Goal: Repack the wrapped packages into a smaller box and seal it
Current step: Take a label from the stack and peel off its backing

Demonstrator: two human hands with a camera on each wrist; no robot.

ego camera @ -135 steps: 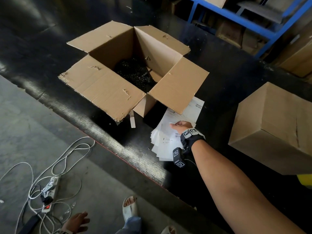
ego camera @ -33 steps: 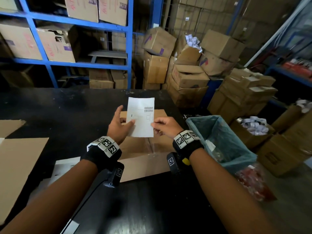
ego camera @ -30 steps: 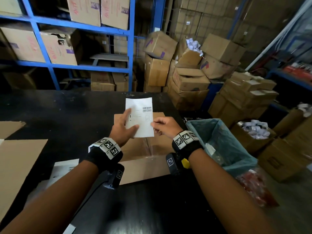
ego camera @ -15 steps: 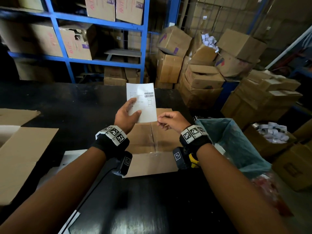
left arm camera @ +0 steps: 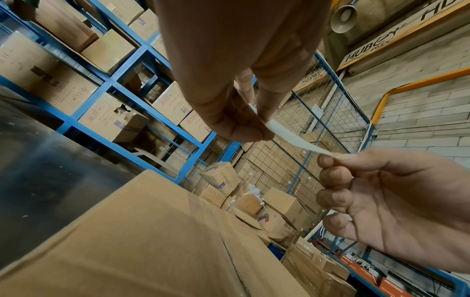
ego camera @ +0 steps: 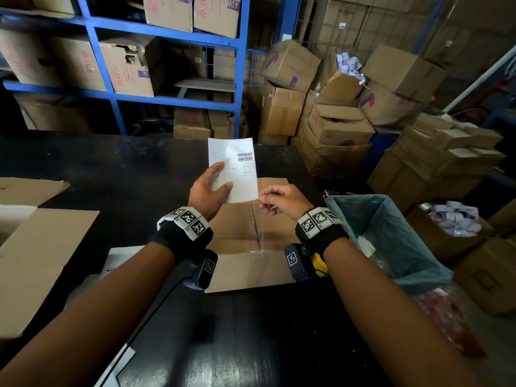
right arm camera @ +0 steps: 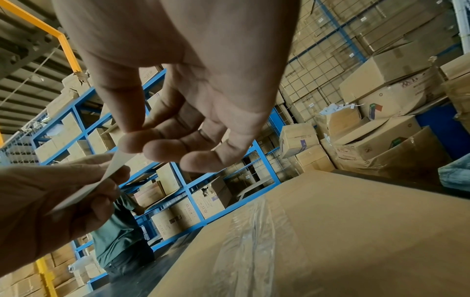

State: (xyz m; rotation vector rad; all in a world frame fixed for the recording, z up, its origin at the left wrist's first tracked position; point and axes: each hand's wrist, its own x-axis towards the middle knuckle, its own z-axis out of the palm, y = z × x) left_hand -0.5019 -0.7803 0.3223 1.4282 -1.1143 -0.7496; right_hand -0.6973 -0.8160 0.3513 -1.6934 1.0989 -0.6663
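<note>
Above the black table I hold up a white shipping label [ego camera: 237, 163] with a barcode. My left hand [ego camera: 208, 188] pinches its lower left part between thumb and fingers. My right hand [ego camera: 279, 198] pinches its lower right corner. The label [left arm camera: 287, 136] shows edge-on in the left wrist view between both hands, and the label [right arm camera: 101, 176] likewise in the right wrist view. Under my hands sits the smaller cardboard box [ego camera: 251, 247], flaps closed and clear tape along its seam. The wrapped packages are not visible.
The big open box's flap [ego camera: 36, 255] lies at the left, with white sheets [ego camera: 120, 255] on the black table [ego camera: 111, 177]. A bin lined with a teal bag [ego camera: 391, 236] stands at the right. Blue shelving [ego camera: 167, 32] and stacked cartons [ego camera: 335, 113] fill the back. A person in green [right arm camera: 119, 237] stands beyond.
I picked a label off the stack beside the big box and turned to the taped box. In the last second both hands raised the label slightly; the right hand slid to its lower corner.
</note>
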